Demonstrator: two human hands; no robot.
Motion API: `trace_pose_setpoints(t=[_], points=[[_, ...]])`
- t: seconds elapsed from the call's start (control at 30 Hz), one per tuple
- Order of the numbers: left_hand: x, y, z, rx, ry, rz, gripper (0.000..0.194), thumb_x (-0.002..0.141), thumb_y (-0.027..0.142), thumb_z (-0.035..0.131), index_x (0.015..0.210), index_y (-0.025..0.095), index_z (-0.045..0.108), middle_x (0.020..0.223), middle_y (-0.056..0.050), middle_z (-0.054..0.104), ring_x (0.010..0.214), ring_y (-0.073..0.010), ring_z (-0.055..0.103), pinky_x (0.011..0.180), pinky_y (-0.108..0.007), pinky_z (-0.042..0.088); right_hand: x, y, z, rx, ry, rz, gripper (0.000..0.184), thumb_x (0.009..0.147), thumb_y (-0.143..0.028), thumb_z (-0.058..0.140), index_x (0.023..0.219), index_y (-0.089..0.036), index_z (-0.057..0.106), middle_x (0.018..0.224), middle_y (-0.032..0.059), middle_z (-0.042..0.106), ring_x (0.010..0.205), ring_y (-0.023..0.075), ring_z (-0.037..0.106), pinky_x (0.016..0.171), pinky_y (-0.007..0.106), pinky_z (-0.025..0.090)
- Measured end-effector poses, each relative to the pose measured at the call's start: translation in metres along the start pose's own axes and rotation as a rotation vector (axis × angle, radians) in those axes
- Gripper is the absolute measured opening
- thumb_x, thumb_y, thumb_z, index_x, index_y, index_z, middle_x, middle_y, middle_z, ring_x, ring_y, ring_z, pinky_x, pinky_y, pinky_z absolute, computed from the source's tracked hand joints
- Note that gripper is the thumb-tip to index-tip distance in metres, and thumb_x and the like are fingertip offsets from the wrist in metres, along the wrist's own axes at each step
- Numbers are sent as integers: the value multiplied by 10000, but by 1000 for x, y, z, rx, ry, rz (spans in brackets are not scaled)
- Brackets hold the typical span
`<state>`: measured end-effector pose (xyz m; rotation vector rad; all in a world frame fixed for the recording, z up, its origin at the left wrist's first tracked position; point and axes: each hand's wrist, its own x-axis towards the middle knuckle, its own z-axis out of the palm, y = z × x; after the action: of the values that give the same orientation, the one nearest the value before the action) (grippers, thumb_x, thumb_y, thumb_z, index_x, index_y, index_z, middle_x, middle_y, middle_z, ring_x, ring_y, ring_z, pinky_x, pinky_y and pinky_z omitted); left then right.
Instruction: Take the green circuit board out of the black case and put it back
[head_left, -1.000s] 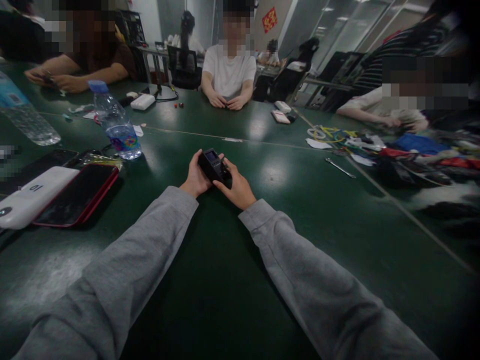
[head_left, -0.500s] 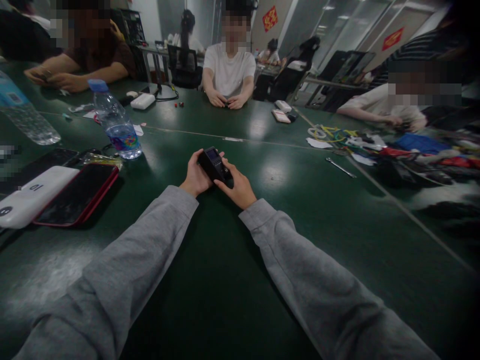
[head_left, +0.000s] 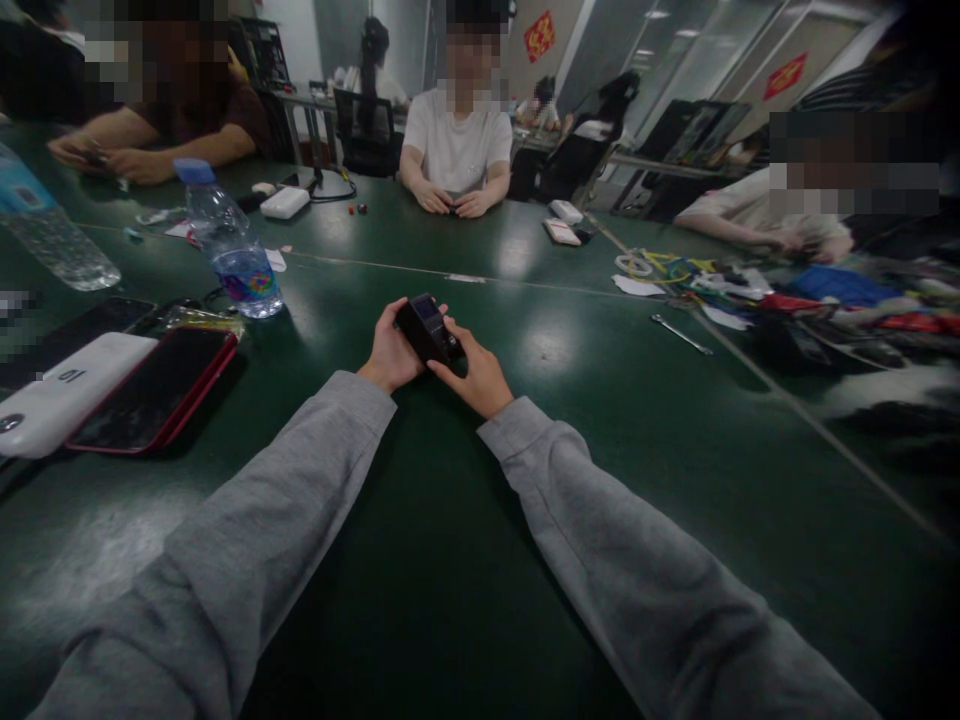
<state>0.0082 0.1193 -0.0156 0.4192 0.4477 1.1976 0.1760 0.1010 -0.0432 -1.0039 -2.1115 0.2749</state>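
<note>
The left hand (head_left: 390, 350) is half closed, its palm cradling the left side of a black gadget (head_left: 420, 330), with fingertips showing past its far side. The right hand (head_left: 480, 370) is curled around the gadget's right side, thumb toward its near end, fingers by the small controls. The gadget sits tilted between the two hands, over the bench (head_left: 420, 560); whether its underside touches the bench cannot be told. A small screen (head_left: 427, 308) shows on its upper face.

It looks like a stiff, boxy shell, probably light enough for one hand, and its smooth dark sides may be a little slippery. The screen and controls seem the fragile parts, so the long side walls look like the best place to hold, keeping pressure off the upper face.

Left of the gadget is a water bottle (head_left: 236, 250); farther left of it and closer in lies a phone (head_left: 157, 385). Well to the gadget's right lies a wrench (head_left: 681, 334).
</note>
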Motion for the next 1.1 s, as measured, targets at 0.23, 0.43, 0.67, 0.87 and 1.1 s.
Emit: trace_pose_setpoints(t=[0.23,0.43,0.67,0.87,1.1], points=[[2,-1,-3,22,2,-7,587,874,537,545,1344,193,615,1274,-110,713,1213,-321,644,1096,-508,446,1,-2,0,-22,-22,29,695,916,-522,627,1511,-254,388,1465,116,583,1364,333,568,1119,563,508],[5,-2,-5,20,17,-19,628,868,604,549,1335,192,624,1273,-130,712,1209,-336,647,1103,-522,442,1,-1,1,-30,-27,44,696,907,-475,632,1518,-258,380,1487,111,568,1364,329,570,1118,561,508],[3,-2,-1,-45,61,-27,634,893,649,485,1272,168,652,1152,-153,745,1167,-336,667,1057,-512,477,-1,-14,-6,-11,107,17,647,918,-418,589,1520,-283,394,1483,78,570,1335,304,587,1123,530,514],[4,-2,-1,-64,86,-20,501,911,550,505,1208,174,649,1063,-126,763,1137,-318,686,1027,-493,498,-1,-11,-11,48,348,115,689,967,-489,508,1579,-283,269,1536,107,493,1380,328,525,1094,574,512],[-1,-2,2,-71,25,-14,476,908,435,469,1260,160,631,1144,-131,753,1151,-313,687,1015,-518,509,4,3,-11,140,405,183,670,954,-513,529,1555,-291,332,1512,115,513,1311,319,579,998,528,576]])
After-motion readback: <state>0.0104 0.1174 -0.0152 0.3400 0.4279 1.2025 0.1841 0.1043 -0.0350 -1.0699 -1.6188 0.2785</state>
